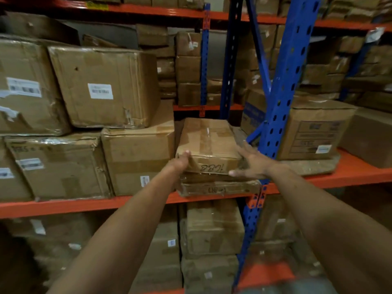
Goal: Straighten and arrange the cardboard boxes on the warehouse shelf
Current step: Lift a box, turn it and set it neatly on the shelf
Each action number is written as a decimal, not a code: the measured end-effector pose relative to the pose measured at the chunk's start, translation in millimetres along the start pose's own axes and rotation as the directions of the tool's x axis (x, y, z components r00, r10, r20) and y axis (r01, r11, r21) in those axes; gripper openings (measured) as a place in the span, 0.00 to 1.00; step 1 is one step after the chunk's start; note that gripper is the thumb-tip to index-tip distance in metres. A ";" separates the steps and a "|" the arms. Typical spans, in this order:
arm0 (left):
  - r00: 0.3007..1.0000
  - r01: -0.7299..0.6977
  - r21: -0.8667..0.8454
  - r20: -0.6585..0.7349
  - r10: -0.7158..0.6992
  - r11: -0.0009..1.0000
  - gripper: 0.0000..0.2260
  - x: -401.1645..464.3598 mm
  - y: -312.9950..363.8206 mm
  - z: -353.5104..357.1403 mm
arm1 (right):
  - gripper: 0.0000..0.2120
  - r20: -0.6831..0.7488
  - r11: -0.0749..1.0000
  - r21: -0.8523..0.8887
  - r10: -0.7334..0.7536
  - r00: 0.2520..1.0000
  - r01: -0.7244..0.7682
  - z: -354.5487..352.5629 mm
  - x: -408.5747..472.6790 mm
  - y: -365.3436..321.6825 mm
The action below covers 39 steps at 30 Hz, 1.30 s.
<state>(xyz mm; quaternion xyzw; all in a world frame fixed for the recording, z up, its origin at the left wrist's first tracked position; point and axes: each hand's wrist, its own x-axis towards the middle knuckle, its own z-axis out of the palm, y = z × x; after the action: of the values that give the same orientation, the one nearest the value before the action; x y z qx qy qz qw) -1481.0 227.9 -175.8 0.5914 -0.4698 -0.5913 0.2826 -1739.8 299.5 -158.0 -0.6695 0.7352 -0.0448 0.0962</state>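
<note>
A flat taped cardboard box (206,139) with handwriting on its near face lies on top of another flat box (218,187) at the front of the orange shelf beam (84,205). My left hand (180,161) grips the top box's near left corner, thumb on top. My right hand (252,161) lies with spread, straight fingers against the box's near right corner and side. The stack sits between a bigger box (137,160) on the left and the blue rack upright (282,98) on the right.
Large dented boxes (104,88) with white labels are stacked to the left. A printed box (314,132) stands right of the upright on a board. More boxes fill the shelf below (212,228) and the racks behind.
</note>
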 end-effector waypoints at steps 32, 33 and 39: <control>0.400 -0.486 0.843 -0.021 0.916 0.231 0.36 -138.2 82.2 57.5 | 0.38 0.103 0.339 0.927 0.173 0.979 -0.158 -145.6 -31.9 -95.7; 0.377 -0.511 0.839 0.026 0.926 0.185 0.36 -139.1 78.9 60.5 | 0.33 0.129 0.379 0.904 0.203 0.971 -0.199 -144.2 -34.8 -94.5; 0.646 -0.687 0.515 0.109 0.756 0.513 0.40 -136.2 91.1 26.1 | 0.09 0.078 0.404 0.895 0.271 0.959 -0.187 -144.7 -54.2 -86.3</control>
<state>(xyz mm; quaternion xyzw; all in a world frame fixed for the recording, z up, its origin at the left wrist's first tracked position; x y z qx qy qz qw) -1507.2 318.6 -39.3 0.4309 -0.7924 -0.2321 0.3641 -1680.1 335.6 4.7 -0.4070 0.6872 -0.4394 0.4111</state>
